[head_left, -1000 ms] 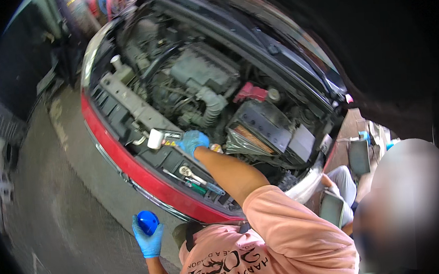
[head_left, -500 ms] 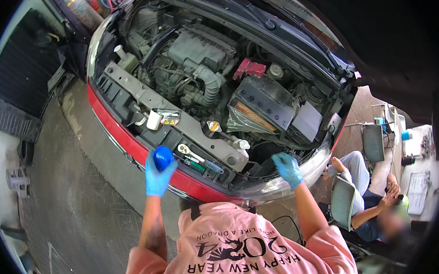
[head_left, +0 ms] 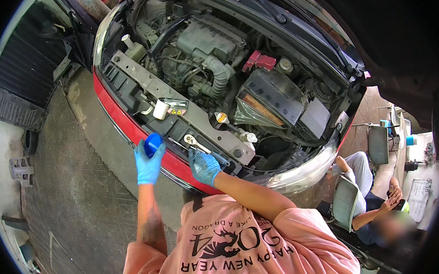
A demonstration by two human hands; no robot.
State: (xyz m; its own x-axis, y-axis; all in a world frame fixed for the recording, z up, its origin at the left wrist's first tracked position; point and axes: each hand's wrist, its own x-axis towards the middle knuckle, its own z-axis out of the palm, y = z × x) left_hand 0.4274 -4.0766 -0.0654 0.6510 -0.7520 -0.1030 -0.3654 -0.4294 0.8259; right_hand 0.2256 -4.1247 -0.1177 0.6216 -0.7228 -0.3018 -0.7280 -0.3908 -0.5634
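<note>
A round, hollow blue plastic piece (head_left: 153, 143) is in the fingers of my left hand (head_left: 148, 163), which wears a light-blue glove, in front of the red bumper. My right hand (head_left: 204, 166), its glove smudged dark, is closed over the handle of a screwdriver; the thin screwdriver shaft (head_left: 177, 142) sticks out beyond the fingers, and the handle is mostly hidden. Right beside that hand lies a ratchet wrench (head_left: 191, 139). A tool with a bluish handle (head_left: 220, 159) rests next to it on the front panel.
Farther along the grey crossmember (head_left: 209, 128) are a white bottle (head_left: 161, 110) and a yellow-centred radiator cap (head_left: 222, 118). Behind them sit the battery (head_left: 272, 94) and the engine's air box (head_left: 212, 38). A person (head_left: 377, 213) sits on a chair at right.
My right hand has moved left from near the headlight to the tools and closed over the screwdriver. My left hand has turned the blue piece and shifted slightly left. The view has shifted a little.
</note>
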